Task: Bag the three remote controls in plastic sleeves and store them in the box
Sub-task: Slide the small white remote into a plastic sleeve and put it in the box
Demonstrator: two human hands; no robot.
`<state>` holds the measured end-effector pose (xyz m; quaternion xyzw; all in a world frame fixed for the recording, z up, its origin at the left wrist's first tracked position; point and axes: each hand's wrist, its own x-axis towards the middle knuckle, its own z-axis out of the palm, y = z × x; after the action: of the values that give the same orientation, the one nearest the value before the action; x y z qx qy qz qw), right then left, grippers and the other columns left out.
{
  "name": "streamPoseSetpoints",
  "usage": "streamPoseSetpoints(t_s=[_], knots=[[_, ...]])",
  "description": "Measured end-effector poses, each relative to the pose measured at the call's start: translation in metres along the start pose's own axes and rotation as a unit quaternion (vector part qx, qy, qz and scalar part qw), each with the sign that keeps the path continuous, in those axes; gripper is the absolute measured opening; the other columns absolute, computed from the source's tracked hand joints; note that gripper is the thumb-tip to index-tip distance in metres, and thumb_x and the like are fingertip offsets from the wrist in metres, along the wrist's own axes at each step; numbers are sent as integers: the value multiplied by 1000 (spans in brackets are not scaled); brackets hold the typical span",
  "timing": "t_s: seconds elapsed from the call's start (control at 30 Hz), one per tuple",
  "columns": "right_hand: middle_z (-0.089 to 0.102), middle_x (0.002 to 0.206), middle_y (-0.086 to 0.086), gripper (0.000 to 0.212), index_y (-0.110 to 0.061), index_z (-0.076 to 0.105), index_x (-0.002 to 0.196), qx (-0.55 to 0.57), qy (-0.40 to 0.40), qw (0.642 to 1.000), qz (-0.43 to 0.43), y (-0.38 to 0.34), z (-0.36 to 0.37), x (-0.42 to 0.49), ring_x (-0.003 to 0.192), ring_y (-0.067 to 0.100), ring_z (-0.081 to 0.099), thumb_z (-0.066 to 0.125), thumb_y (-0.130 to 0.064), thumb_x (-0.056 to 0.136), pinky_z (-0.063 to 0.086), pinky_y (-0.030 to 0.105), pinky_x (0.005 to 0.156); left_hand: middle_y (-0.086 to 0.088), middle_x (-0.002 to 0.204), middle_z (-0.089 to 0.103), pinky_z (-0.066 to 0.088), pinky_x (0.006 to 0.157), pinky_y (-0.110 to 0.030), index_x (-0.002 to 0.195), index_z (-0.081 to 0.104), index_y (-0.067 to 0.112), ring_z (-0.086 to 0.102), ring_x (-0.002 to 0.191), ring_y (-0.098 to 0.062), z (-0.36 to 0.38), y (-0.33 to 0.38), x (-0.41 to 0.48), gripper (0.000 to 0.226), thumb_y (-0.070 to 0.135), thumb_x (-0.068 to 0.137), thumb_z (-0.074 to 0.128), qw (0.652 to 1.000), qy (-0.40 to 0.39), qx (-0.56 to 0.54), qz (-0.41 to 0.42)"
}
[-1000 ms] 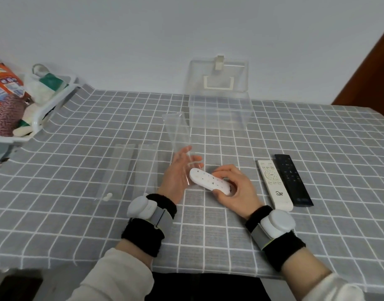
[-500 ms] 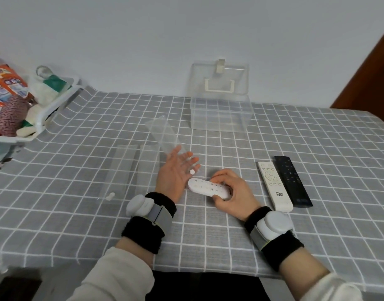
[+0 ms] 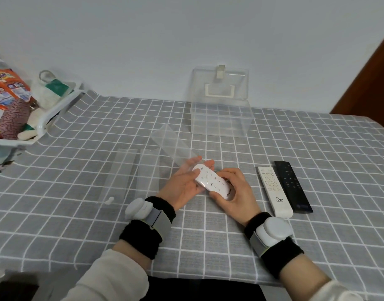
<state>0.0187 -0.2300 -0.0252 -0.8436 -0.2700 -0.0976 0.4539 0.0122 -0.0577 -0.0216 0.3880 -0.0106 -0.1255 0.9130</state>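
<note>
Step 1: right hand (image 3: 234,192) pinches small white remote (image 3: 211,181); left hand (image 3: 182,185) grips sleeve (image 3: 171,144) mouth, sleeve trailing to 11 o'clock. Next, prob.: nose remote in.

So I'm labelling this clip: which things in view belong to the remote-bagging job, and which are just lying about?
Job:
small white remote, held by left hand and right hand
long white remote
black remote
held sleeve
two flat sleeves
clear box

Lying about:
white basket of packets
small white piece
</note>
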Motion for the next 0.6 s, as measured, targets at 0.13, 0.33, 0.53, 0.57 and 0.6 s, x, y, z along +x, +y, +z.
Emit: streamPoseSetpoints(t_s=[0.13,0.33,0.53,0.57,0.6], knots=[[53,110,8,50,-5,57,113,-1,-10,1000,6,0,0,0,99,10,52,78,-16,69,37,5,87,-12,119,63,56,81,-33,118,48,11,64,107,-19,-1,-4,1,28,1,93,39,1000,0,6,3],[52,115,-3,54,-11,48,125,30,-7,999,17,3,1,0,105,-3,48,71,-13,77,37,3,90,-17,119,60,57,80,-32,105,50,8,65,103,-22,-8,2,5,19,1,93,38,992,70,-53,87],[58,106,-20,54,-32,50,112,102,0,994,38,3,1,-2,96,-12,58,75,-7,71,45,5,81,-15,124,61,55,85,-34,113,49,6,62,111,-22,-7,1,4,22,5,93,40,996,38,-38,72],[60,102,-20,55,-36,50,108,108,-4,993,42,2,1,-2,92,-9,59,77,-8,69,47,6,78,-15,123,62,55,85,-34,114,49,7,61,112,-22,-6,1,3,23,6,92,41,998,20,-27,58],[62,96,-18,55,-39,49,105,113,-6,992,48,2,1,-2,87,-6,61,78,-9,68,47,7,74,-14,122,63,55,85,-34,113,50,7,61,112,-22,-4,0,2,24,6,92,41,999,4,-18,46]])
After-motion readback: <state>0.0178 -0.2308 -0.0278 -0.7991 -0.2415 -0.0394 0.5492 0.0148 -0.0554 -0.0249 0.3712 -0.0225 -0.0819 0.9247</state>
